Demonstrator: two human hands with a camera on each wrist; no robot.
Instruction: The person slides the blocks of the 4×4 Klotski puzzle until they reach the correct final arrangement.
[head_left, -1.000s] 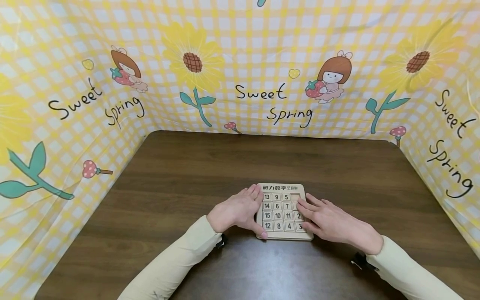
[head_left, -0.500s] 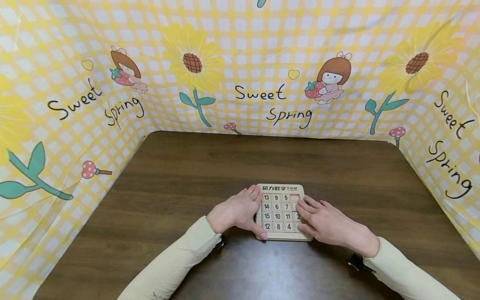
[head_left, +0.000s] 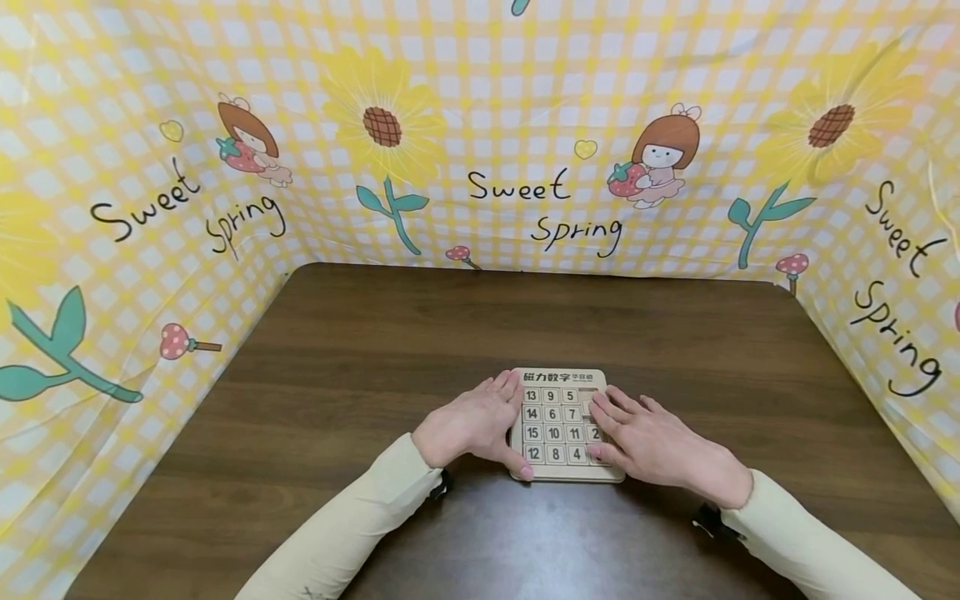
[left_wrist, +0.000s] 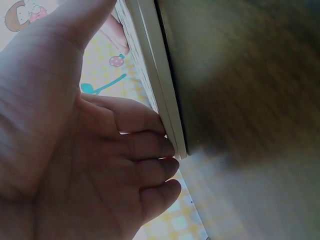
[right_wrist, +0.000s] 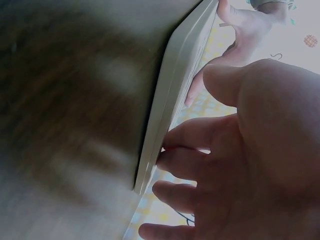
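A wooden sliding number puzzle (head_left: 553,473) lies flat on the table, its numbered tiles in rows inside a pale frame. My left hand (head_left: 476,421) rests along its left side, fingers extended against the upper edge and thumb on the lower left corner. In the left wrist view, the fingers (left_wrist: 150,145) lie against the frame's side. My right hand (head_left: 656,442) reaches over the right column with fingertips touching tiles near the top. Its thumb lies over the bottom right tile and hides its number. A gap shows near the upper right, partly covered by the fingers.
The brown wooden table (head_left: 420,333) extends around the puzzle on every side. A yellow checked cloth (head_left: 510,108) with sunflowers and lettering stands behind it and along both sides. Dark wrist straps sit at both sleeves.
My right hand has shifted slightly left over the puzzle, and its thumb now covers the 3 on the bottom right tile. The left hand stays in place.
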